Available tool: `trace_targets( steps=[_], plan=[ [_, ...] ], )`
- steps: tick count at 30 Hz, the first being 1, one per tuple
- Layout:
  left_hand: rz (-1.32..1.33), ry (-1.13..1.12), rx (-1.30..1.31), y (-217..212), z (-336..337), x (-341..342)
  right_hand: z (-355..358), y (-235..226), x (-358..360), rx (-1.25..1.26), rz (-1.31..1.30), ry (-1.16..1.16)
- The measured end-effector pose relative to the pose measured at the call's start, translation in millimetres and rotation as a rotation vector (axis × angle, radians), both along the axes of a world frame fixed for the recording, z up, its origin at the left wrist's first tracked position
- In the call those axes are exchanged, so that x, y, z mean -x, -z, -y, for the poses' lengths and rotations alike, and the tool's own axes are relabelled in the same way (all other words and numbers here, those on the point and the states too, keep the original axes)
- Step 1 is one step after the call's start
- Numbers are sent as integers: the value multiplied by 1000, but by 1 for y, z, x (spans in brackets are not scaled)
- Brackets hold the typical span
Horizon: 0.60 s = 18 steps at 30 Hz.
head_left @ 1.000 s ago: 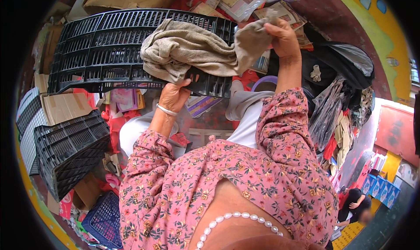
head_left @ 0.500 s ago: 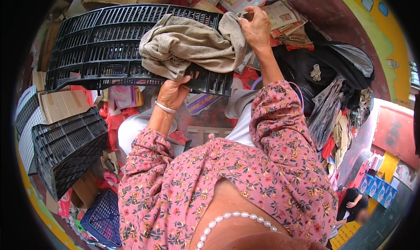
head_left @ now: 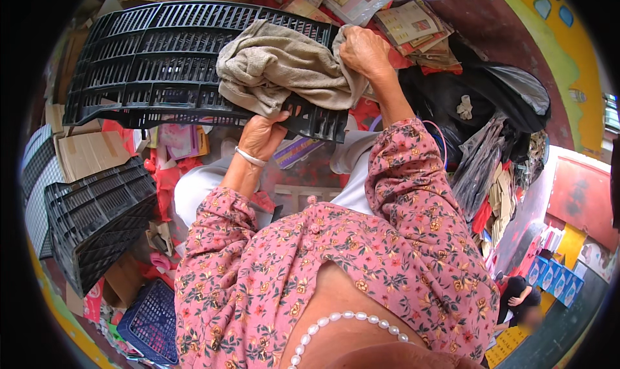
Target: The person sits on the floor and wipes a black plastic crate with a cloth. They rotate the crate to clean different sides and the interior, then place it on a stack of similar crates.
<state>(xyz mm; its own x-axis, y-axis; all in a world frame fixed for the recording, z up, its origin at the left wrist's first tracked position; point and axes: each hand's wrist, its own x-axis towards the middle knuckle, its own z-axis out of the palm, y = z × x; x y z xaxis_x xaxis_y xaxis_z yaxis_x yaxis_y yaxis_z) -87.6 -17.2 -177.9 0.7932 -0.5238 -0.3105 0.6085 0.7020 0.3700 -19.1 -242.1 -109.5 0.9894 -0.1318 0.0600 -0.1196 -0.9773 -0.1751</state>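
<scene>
A large black plastic crate [head_left: 161, 49] with slatted sides is held up in front of me. Over its right part lies a crumpled beige cloth [head_left: 284, 62]. My left hand [head_left: 263, 136] grips the near lower edge of the crate, thumb on top, just below the cloth; its other fingers are hidden beneath. At the crate's right end, my right hand [head_left: 365, 51] is closed on the cloth, pressing it against the crate's corner.
Left of me stand another black crate [head_left: 103, 207], a cardboard box [head_left: 90, 156] and a blue basket [head_left: 152, 320]. Booklets [head_left: 413, 27] are piled at far right, above black bags [head_left: 445, 98]. Another person [head_left: 520, 298] sits at lower right, near blue boxes [head_left: 555, 280].
My right hand has moved slightly nearer and left, its fingers now closed over the cloth. The crate has tilted a little, and the cloth's left part has shifted right.
</scene>
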Motion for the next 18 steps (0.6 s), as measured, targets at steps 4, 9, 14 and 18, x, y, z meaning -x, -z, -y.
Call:
trace_targets(
  steps=[4, 9, 14, 18],
  plan=[
    [8, 25, 1, 0, 0, -1, 5, -2, -1, -49, -16, 35],
    [36, -42, 42, 8, -9, -11, 0, -14, 15, -245, 36, -106],
    [4, -126, 153, -10, -17, -27, -52, -35, 59, -425, 287, -302],
    [-11, -174, 184, -15, -21, -25, -60, -42, 61, -477, 237, -399]
  ],
)
